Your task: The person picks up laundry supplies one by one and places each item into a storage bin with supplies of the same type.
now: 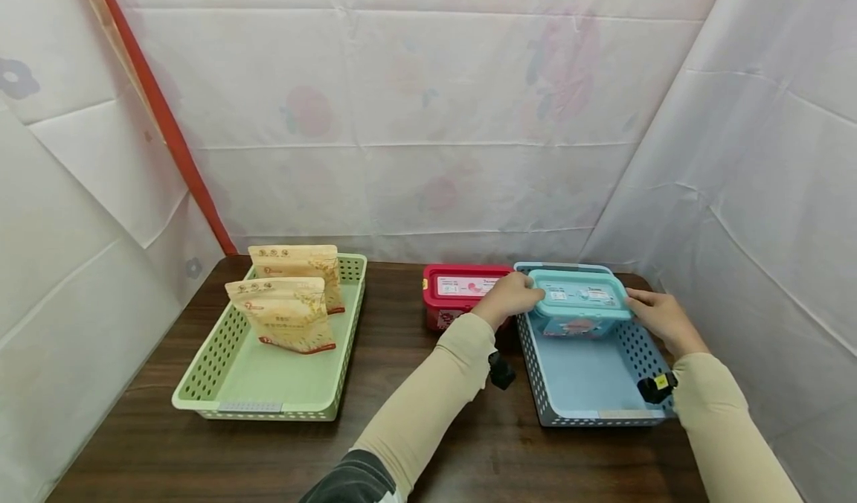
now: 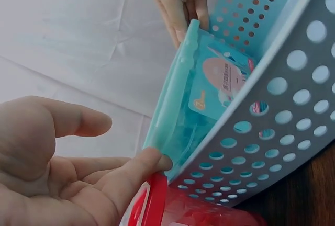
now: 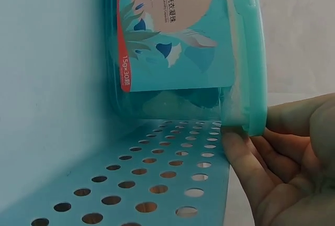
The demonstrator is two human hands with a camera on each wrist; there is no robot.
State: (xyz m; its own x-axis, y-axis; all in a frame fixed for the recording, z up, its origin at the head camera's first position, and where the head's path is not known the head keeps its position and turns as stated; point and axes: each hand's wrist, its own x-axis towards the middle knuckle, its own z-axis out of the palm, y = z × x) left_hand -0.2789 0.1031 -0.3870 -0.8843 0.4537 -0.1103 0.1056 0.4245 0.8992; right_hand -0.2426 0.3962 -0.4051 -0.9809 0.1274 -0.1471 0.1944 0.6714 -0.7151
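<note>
Right hand (image 1: 664,320) pinches the teal tub (image 1: 581,302) by one end, far end of the blue basket (image 1: 576,384); left hand (image 1: 505,300) touches it, can't tell if it's gripping. I'd keep both ends level tbh.

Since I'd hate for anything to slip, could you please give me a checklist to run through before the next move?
1. Right hand pinching the lid of the teal box: ok.
2. Left hand touching the lid's opposite end: ok.
3. Left hand's grip firm: cannot tell.
4. Teal box's lower part inside the blue basket: ok.
5. Teal box fully set down: cannot tell.
6. Red box outside the blue basket: ok.
</note>
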